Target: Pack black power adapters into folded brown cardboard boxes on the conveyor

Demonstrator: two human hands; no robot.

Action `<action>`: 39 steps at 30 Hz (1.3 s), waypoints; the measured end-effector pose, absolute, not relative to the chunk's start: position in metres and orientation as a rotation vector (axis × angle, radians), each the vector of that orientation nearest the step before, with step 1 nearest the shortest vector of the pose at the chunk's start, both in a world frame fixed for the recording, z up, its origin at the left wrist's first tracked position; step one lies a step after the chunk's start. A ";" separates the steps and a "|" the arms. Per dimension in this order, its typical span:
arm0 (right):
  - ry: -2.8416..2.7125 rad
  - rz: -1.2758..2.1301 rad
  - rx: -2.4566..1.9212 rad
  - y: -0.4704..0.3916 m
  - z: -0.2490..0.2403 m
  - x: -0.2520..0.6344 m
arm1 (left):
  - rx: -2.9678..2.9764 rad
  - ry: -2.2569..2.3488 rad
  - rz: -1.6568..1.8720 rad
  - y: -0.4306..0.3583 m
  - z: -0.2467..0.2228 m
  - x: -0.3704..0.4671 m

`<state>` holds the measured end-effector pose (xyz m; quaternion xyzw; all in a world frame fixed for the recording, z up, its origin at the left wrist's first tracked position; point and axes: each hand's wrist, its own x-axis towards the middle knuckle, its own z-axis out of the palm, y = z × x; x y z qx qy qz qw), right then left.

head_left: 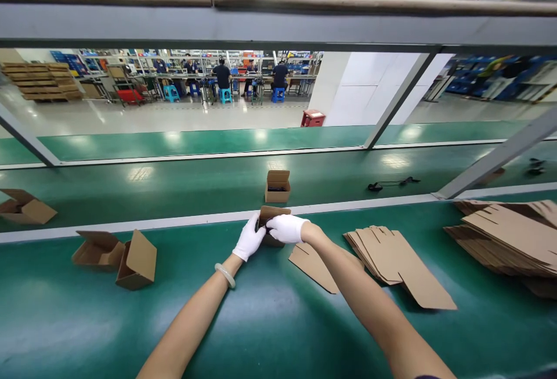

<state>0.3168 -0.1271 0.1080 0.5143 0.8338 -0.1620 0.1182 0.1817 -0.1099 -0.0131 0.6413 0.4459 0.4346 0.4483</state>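
- Left grip (249,236): I hold the carton (271,241) by its left side.
- Right grip (286,228): at the carton's opening; I cannot tell its closure.
- Carton: near surface (261,321), far edge, between both grips.

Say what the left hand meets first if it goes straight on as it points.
The left hand would likely meet the open cardboard box just ahead of it, near its raised flap; exact depth is hard to judge.

No readable text, labels, brands, numbers or signs anywhere in view.
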 end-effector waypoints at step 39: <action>1.820 -0.606 2.417 -0.131 0.036 0.430 | 1.479 1.545 1.283 -0.013 0.000 0.275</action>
